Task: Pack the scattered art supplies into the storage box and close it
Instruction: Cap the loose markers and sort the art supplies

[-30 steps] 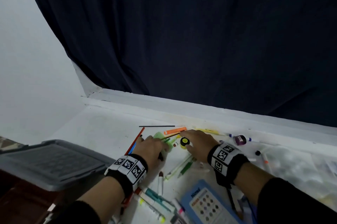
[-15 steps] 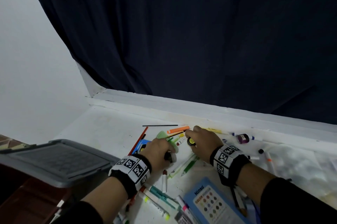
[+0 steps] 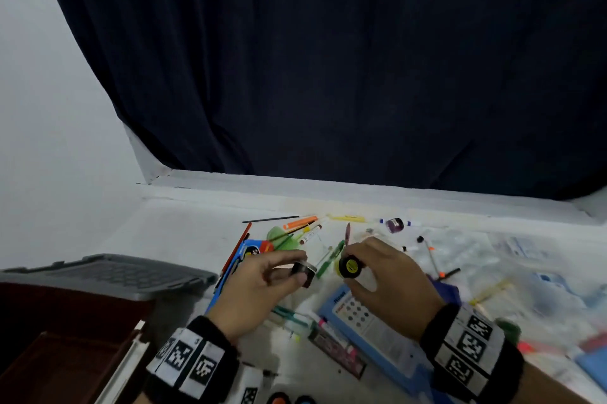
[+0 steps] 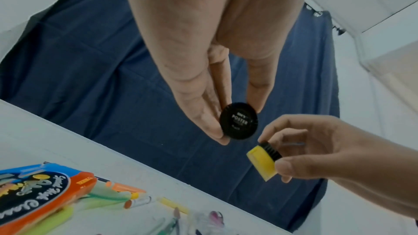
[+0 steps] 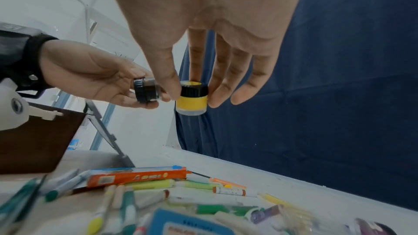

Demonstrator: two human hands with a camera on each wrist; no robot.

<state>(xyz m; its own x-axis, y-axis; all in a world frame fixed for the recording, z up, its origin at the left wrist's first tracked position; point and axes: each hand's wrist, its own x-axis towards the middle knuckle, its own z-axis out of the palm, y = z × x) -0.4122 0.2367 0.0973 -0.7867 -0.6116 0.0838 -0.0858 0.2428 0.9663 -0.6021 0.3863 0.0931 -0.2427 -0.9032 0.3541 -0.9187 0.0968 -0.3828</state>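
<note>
Now I have a small paint pot pinched in each hand, both held up above the white counter (image 3: 184, 232).

My left hand (image 3: 259, 285) holds a small round dark pot with a black ribbed lid (image 4: 238, 121), thumb and fingers (image 4: 203, 119) closed on its edge; my right hand (image 3: 391, 278) holds a small round yellow paint pot with a black cap (image 5: 192, 97), thumb on one side and fingers (image 5: 222, 85) curled on the other. The yellow pot sits just right of the dark one, the two close but apart. Below the yellow pot, markers, pencils and an orange-and-blue crayon pack (image 4: 38, 196) lie scattered on the counter. Left of the dark pot, the storage box's grey plastic lid (image 3: 108, 275) stands open over the dark brown storage box (image 3: 62, 344).
</note>
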